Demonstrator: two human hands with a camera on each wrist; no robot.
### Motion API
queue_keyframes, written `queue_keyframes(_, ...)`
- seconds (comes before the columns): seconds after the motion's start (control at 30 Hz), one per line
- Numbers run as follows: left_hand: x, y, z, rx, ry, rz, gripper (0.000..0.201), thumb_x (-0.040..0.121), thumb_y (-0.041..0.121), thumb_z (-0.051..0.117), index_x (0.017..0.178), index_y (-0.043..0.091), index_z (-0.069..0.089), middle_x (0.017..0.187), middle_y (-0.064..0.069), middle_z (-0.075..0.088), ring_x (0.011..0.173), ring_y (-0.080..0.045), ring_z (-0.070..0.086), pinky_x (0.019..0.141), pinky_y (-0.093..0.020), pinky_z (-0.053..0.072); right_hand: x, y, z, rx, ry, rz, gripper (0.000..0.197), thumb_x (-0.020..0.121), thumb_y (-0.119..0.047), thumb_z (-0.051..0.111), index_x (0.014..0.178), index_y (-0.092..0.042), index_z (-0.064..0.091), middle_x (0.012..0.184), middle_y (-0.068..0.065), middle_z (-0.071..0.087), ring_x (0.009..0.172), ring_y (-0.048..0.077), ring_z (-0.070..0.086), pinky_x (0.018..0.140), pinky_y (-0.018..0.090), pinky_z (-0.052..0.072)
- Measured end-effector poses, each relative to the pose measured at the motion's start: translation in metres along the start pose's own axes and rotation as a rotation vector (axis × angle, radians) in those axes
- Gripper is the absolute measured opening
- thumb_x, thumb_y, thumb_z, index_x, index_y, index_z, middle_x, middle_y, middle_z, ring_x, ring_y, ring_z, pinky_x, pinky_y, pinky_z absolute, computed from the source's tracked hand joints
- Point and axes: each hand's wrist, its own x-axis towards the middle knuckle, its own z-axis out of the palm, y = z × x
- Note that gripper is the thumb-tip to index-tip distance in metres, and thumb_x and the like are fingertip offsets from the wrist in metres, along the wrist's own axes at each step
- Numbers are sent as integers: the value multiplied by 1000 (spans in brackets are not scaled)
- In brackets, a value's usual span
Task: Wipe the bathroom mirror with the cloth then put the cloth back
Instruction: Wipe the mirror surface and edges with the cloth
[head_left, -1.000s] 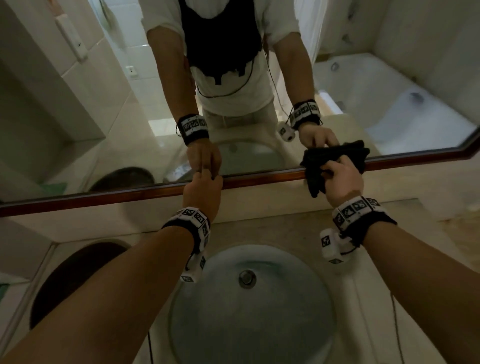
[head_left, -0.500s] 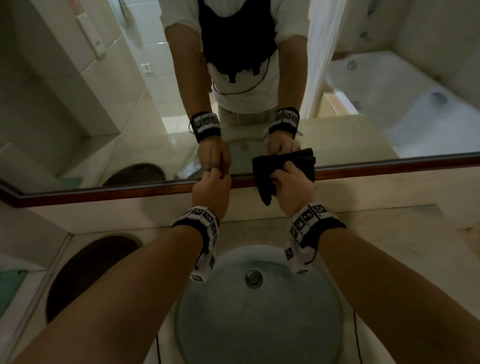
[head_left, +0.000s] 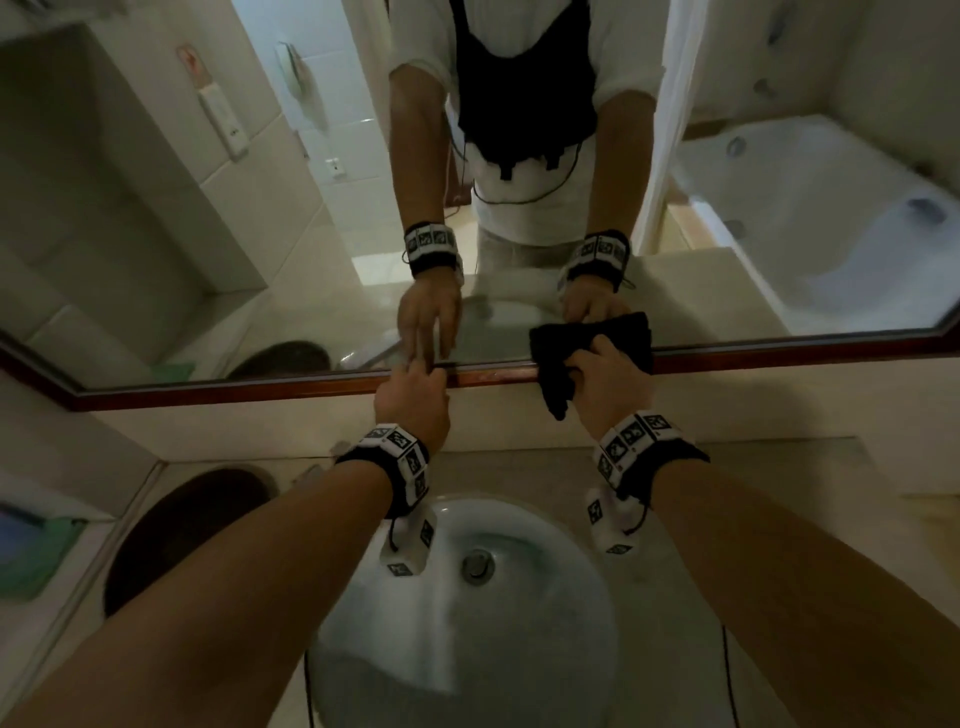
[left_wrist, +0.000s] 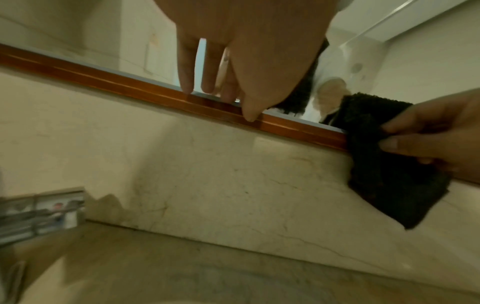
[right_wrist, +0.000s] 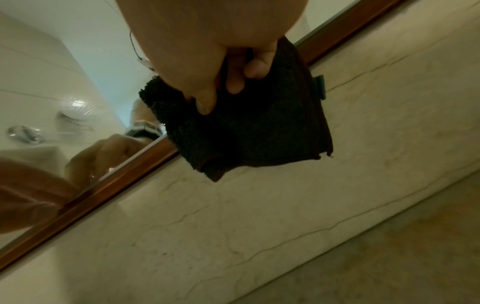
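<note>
Your right hand (head_left: 608, 382) grips the black cloth (head_left: 582, 353), pressing it on the mirror (head_left: 218, 249) at its wooden bottom frame (head_left: 260, 387), above the sink (head_left: 493, 649). Your left hand (head_left: 413, 400) rests spread fingertips (left_wrist: 187, 82) on that frame, just beside the cloth.

No text, label or number is readable.

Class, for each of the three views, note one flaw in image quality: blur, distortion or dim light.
Head view: wide-angle bending of the mirror frame, dim overall. Left wrist view: left hand soft, too close. Right wrist view: cloth nearly black, little texture showing.
</note>
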Motion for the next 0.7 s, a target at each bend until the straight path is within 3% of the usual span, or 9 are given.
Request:
queue_keyframes(0.13,-2,69,1,-83,39,114,46,91,31,62,135,23,52,133,-4,53,117,-28,50,89,-41,49,-2,59,-26,-10,16,-5,15,93,-23,57,103,-26,67,109,0,51,88,27,56,64,35,49)
queue_keyframes(0.27,3,117,-5,-100,13,70,43,90,28,63,132,22,53,126,-4,52,112,-27,50,82,-39,50,-8,121,-54,22,69,-9,15,92,-18,58,100,-19,70,107,5,55,83,31,58,67,40,52)
queue_keyframes(0.43,10,136,-8,-57,-36,-29,28,98,28,51,125,22,56,122,-7,50,111,-28,50,81,-40,48,-13,185,-87,1,111,15,14,92,-17,59,97,-16,72,104,8,57,83,33,59,63,40,50)
queue_keyframes(0.57,9,141,-12,-21,-29,-45,26,99,30,50,122,21,54,118,-9,51,106,-28,51,76,-38,45,-14,197,-87,37,148,-26,13,91,-14,61,95,-16,72,103,7,58,81,31,59,60,40,52)
queue_keyframes(0.7,12,140,-9,7,38,15,25,94,25,60,116,16,56,103,-9,54,86,-26,54,60,-34,38,-13,196,-82,58,177,-31,10,89,-11,63,93,-12,72,104,9,59,81,31,60,59,39,52)
